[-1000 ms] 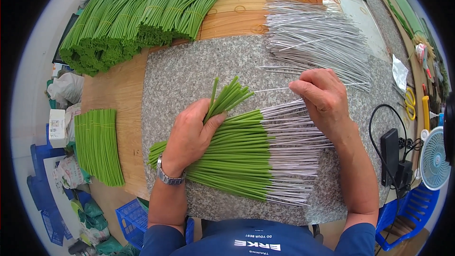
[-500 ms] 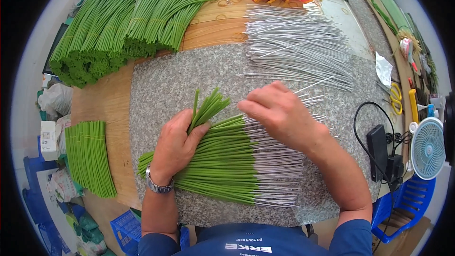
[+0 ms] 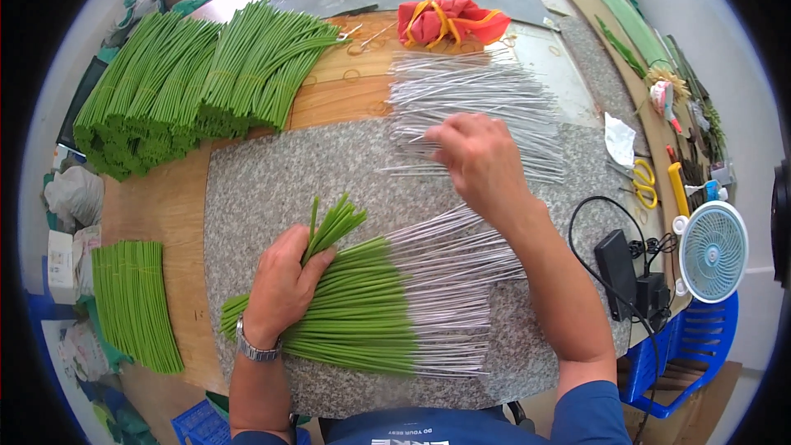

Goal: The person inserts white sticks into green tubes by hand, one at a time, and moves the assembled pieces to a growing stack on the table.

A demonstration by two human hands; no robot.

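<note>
My left hand (image 3: 283,280), wearing a metal watch, is closed around a small bunch of short green tubes (image 3: 338,225) whose ends stick up past the thumb. Below it a fan of green sticks (image 3: 350,313) lies on the grey stone slab, with thin silvery wires (image 3: 449,321) protruding from their right ends. My right hand (image 3: 480,161) is over the near side of a loose pile of silvery wires (image 3: 470,86), its fingers curled and pinched together. Whether a wire is between those fingertips I cannot make out.
Tied green bundles (image 3: 189,74) are stacked at the far left, and a smaller bundle (image 3: 136,305) lies nearer. A red bag (image 3: 441,23) is behind the wires. Yellow scissors (image 3: 644,184), a black adapter (image 3: 616,272) with cables and a small fan (image 3: 713,251) are at right.
My right hand has moved from the wire ends of the green sticks up to the loose wire pile. My left hand keeps its hold on the green bunch. The whole view has shifted somewhat.
</note>
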